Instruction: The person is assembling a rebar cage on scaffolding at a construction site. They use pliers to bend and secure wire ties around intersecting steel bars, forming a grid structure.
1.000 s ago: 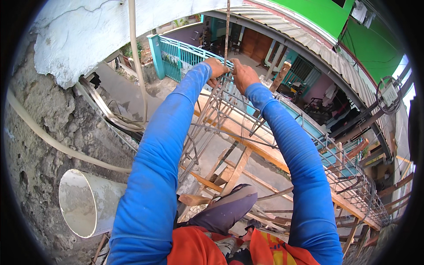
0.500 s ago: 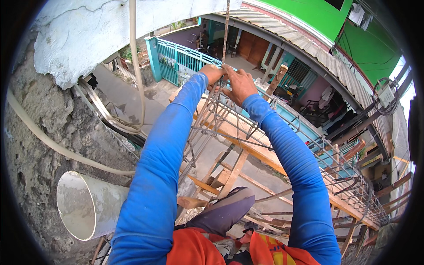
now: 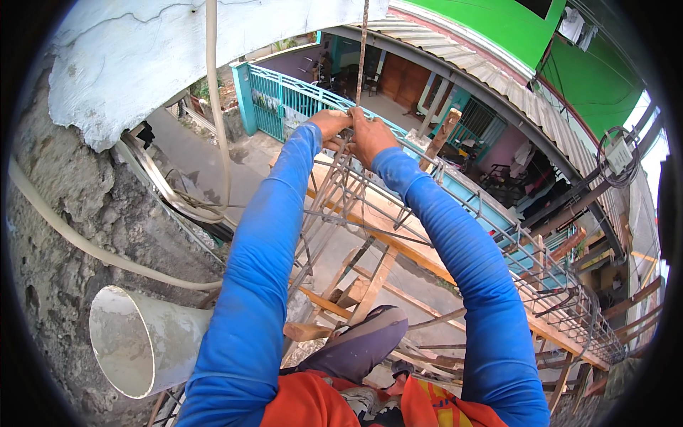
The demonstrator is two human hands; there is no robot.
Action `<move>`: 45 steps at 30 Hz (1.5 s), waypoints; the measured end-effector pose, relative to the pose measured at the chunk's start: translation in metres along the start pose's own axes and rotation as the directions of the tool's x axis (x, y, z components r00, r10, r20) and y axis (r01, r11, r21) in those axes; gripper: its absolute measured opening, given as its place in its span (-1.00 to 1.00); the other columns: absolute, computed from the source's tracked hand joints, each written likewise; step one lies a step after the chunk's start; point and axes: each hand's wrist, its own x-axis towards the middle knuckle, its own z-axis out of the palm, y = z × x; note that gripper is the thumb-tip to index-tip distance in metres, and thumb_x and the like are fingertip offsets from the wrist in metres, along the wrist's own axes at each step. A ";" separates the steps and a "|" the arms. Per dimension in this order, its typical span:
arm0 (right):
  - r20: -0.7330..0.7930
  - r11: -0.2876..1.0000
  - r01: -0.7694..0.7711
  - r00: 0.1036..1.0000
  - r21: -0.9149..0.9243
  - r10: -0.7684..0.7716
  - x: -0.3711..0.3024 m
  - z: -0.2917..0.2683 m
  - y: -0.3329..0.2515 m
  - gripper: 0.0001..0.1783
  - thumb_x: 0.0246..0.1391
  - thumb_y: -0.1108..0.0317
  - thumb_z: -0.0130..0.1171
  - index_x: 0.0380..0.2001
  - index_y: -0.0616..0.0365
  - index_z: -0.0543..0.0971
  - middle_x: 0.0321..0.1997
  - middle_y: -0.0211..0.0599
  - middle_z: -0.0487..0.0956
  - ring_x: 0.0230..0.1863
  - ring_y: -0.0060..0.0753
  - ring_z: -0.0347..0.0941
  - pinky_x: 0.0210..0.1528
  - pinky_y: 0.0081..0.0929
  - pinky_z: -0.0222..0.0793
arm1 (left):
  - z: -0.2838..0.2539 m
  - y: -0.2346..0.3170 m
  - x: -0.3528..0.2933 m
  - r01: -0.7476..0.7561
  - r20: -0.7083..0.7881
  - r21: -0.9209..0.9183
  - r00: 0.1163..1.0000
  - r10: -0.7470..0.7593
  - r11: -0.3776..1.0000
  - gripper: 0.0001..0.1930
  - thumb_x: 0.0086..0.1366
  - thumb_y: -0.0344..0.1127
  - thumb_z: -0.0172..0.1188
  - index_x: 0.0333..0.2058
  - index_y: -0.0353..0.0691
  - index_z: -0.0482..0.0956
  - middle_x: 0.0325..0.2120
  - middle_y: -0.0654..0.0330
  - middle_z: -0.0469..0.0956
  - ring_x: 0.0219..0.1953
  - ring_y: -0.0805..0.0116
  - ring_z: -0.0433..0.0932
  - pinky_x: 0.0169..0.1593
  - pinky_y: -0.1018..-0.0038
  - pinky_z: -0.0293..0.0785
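Note:
My two hands meet at arm's length, over the upper end of a cage of thin steel bars (image 3: 340, 186). The fingers of my left hand (image 3: 330, 127) are bent and pinched together among the bar ends. Close against it, my right hand (image 3: 371, 137) is curled, its back turned up. Whatever the fingertips pinch is hidden. A rusty upright steel rod (image 3: 363, 57) runs down to the spot where my hands touch. Below them, several bars and square stirrups slant down between my forearms.
A long wooden plank (image 3: 405, 238) lies under the cage, with timber props (image 3: 375, 283) below. On the left are a rough wall (image 3: 64, 192), a hose (image 3: 92, 240) and a wide plastic pipe (image 3: 153, 341). A turquoise gate (image 3: 270, 107) and a porch stand beyond.
My right hand has turned and shifted slightly left, its fingers now curled in more tightly. My left hand has moved slightly left and down. The view has shifted a little.

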 end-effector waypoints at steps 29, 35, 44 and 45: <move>-0.184 0.897 0.235 0.967 0.374 -0.177 -0.006 -0.003 0.024 -0.42 -0.05 0.52 0.03 0.10 0.08 0.20 -0.38 0.01 0.59 -0.30 0.20 0.53 -0.15 0.09 0.40 | -0.014 -0.011 -0.005 -0.264 0.139 0.446 0.964 0.226 0.855 -0.48 0.40 0.10 -0.09 0.01 -0.22 0.56 -0.19 0.14 0.60 -0.14 0.29 0.55 0.01 0.36 0.45; -0.068 0.905 0.204 0.979 0.373 -0.192 0.004 -0.013 0.026 -0.43 -0.03 0.52 0.10 0.08 0.09 0.20 -0.34 0.00 0.59 -0.23 0.17 0.54 -0.15 0.01 0.41 | -0.032 -0.026 -0.001 -0.227 0.286 0.222 0.945 0.159 0.948 -0.48 0.29 -0.16 0.15 0.19 -0.20 0.39 0.00 0.14 0.52 0.03 0.32 0.48 0.18 0.37 0.36; -0.159 0.934 0.106 0.986 0.340 -0.054 -0.011 0.003 0.047 -0.40 0.00 0.43 0.25 0.10 0.12 0.25 -0.23 -0.03 0.61 -0.03 0.10 0.50 0.07 -0.13 0.41 | -0.019 -0.024 -0.006 -0.333 0.253 0.276 0.930 0.266 0.901 -0.49 0.20 -0.14 0.36 0.06 -0.20 0.45 -0.05 0.12 0.58 -0.02 0.33 0.53 0.14 0.38 0.40; -0.042 0.931 -0.011 0.999 0.364 0.028 -0.012 -0.002 0.049 -0.40 0.00 0.42 0.25 0.11 0.12 0.26 -0.23 -0.03 0.61 -0.01 0.10 0.50 0.09 -0.14 0.40 | -0.020 -0.023 -0.006 -0.331 0.210 0.311 0.938 0.276 0.891 -0.53 0.19 -0.14 0.36 0.01 -0.21 0.47 -0.07 0.11 0.59 -0.04 0.32 0.54 0.13 0.38 0.41</move>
